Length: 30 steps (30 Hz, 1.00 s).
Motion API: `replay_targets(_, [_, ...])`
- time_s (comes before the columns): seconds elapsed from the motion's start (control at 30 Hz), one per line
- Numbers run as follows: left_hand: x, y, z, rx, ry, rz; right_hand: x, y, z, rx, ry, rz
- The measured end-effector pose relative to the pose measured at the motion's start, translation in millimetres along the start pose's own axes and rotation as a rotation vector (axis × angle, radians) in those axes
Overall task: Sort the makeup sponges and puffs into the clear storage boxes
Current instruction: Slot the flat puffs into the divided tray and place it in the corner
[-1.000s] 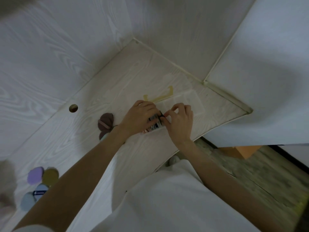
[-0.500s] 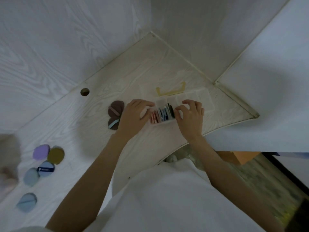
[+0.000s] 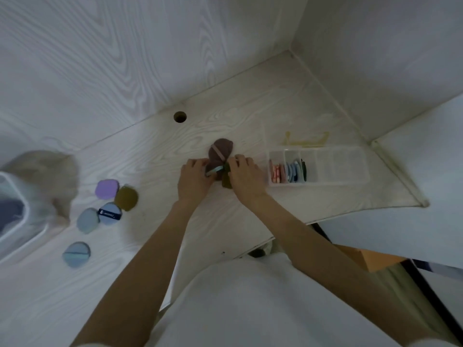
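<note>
A small heap of puffs lies near the middle of the pale wood-grain surface (image 3: pixel 250 116): a brown puff (image 3: pixel 221 149) with a pinkish strap at the back, a second brownish puff with a light blue strap (image 3: pixel 213 170) in front of it, and an olive puff (image 3: pixel 226 182) at the right edge of the heap. The left hand (image 3: pixel 194 180) reaches in from the left, its fingers curled over the blue-strapped puff. The right hand (image 3: pixel 246 177) comes in from the right, fingers bent down onto the olive puff and the heap's edge; whether it actually pinches it cannot be told.

Just right of the right hand stands the clear storage box (image 3: pixel 338 169), long and divided into compartments. Pink puffs (image 3: pixel 276 173) stand on edge in its leftmost compartment, blue puffs (image 3: pixel 293 171) and a dark green one in the next; the other compartments hold nothing visible.

Well to the left lie loose puffs: a purple puff (image 3: pixel 107 189), an olive-brown puff (image 3: pixel 126 197), a blue puff with a dark label (image 3: pixel 109 213), a pale blue puff (image 3: pixel 87 220) and, nearer, a round blue puff (image 3: pixel 76 254). A white bin (image 3: pixel 15 221) sits at the far left edge. A round hole (image 3: pixel 180 116) is cut in the surface behind the heap.
</note>
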State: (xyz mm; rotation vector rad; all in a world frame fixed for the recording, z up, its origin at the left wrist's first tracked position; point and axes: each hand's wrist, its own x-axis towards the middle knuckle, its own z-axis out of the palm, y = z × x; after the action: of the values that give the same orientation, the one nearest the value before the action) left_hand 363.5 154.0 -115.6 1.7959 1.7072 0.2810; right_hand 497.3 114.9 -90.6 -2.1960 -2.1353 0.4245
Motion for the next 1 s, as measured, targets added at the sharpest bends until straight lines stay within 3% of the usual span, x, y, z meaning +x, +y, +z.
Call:
replay_targets(0.1, [2.0, -3.4, 0.5, 0.008, -0.01, 0.041, 12.5, -5.1, 4.6, -0.039, -0.04, 0.108])
replay_targets(0.17, [2.2, -3.9, -2.3, 0.059, -0.017, 0.053, 12.9, -3.0, -1.9, 0.166, -0.011, 0.125])
replay_targets(0.27, [-7.3, 2.8, -7.4, 0.152, 0.111, 0.124, -3.1, 7.5, -25.5, 0.499, 0.16, 0.085])
replay_targets(0.33, [-19.5, 17.5, -7.4, 0.077, 0.24, 0.246, -23.0, 25.7, -45.4, 0.594, 0.3, 0.131])
replay_targets(0.4, [-29.3, 37.1, -2.5, -0.036, 0.247, 0.403, -46.3, 50.6, -63.4, 0.626, 0.419, 0.224])
replay_targets(0.53, [-24.5, 82.2, 27.3, -0.036, 0.038, 0.732, -81.8, 111.5, -79.9, 0.512, 0.581, 0.412])
replay_targets(0.7, [-10.8, 124.0, 58.0, 0.32, -0.246, 0.937, -69.4, 135.9, -81.7, 0.432, 0.513, 0.475])
replay_targets(0.8, [-4.6, 132.2, 64.7, 0.419, -0.24, 0.955, -53.7, 131.6, -72.4, 0.369, 0.468, 0.411])
replay_targets(1.0, [-2.7, 126.0, 70.1, 0.358, -0.181, 0.99, -46.2, 138.7, -44.1, -0.008, 0.413, 0.323])
